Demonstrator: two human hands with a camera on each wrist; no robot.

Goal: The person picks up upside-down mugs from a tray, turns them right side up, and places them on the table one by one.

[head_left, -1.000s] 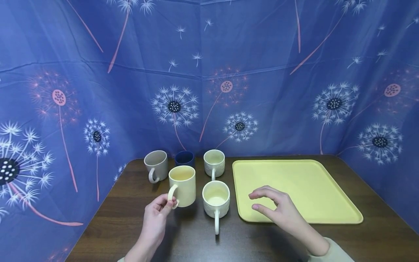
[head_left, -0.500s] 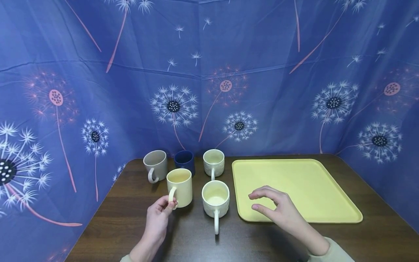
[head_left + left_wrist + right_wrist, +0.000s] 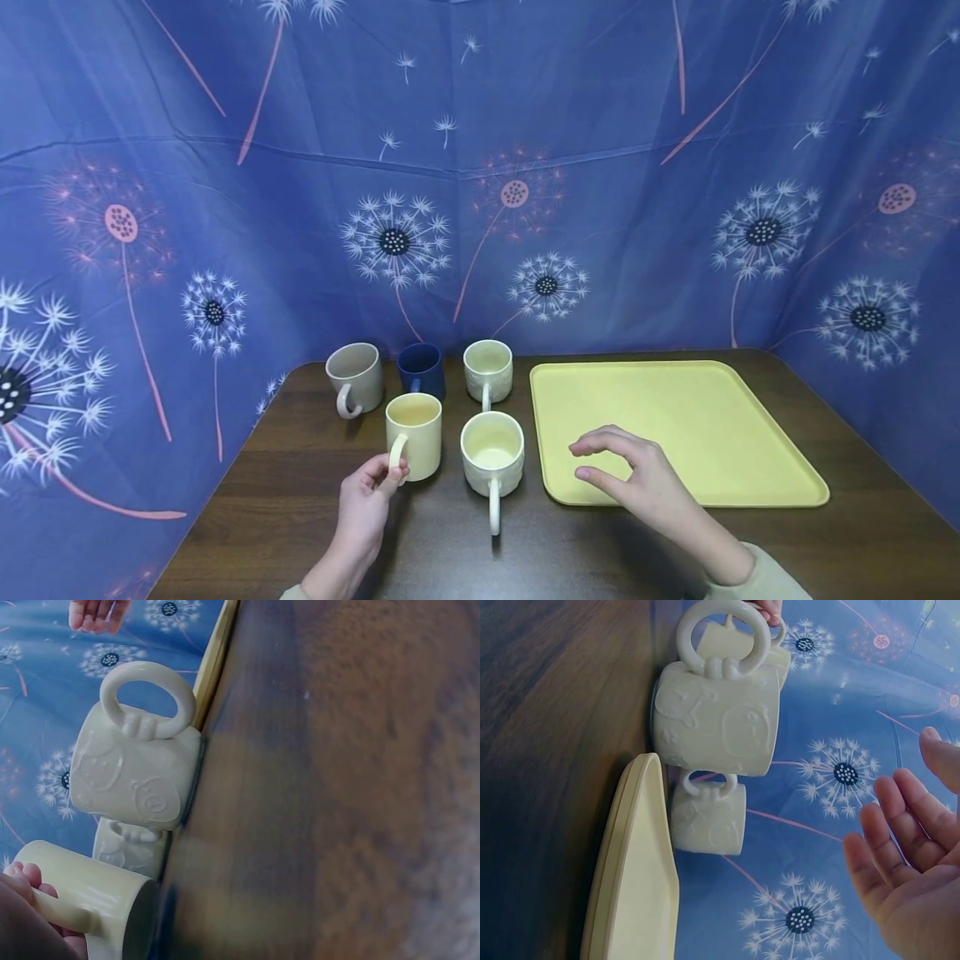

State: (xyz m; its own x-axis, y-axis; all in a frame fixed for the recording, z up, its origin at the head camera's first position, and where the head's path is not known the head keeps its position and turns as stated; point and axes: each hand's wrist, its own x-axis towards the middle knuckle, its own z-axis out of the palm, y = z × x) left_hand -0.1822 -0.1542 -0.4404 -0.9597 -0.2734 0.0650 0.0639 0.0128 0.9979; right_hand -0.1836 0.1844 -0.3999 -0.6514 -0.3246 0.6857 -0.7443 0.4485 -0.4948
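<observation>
My left hand (image 3: 393, 476) pinches the handle of a pale yellow mug (image 3: 414, 432) at the table's left. The mug is upright, with its base at or just above the wood. In the left wrist view my fingers (image 3: 24, 879) curl round that handle beside the yellow mug (image 3: 94, 900). My right hand (image 3: 582, 461) hovers over the near left corner of a yellow tray (image 3: 720, 433), fingers loosely curved and holding nothing. The right wrist view shows the relaxed fingers (image 3: 900, 847) in the air.
A white embossed mug (image 3: 492, 452) stands right of the yellow one, handle toward me. Behind are a second embossed mug (image 3: 488, 372), a dark blue cup (image 3: 422, 368) and a beige mug (image 3: 354, 379). Blue dandelion cloth walls the dark wooden table (image 3: 300, 517).
My left hand has lowered the yellow mug and drawn it slightly toward me. The right hand has stayed where it was.
</observation>
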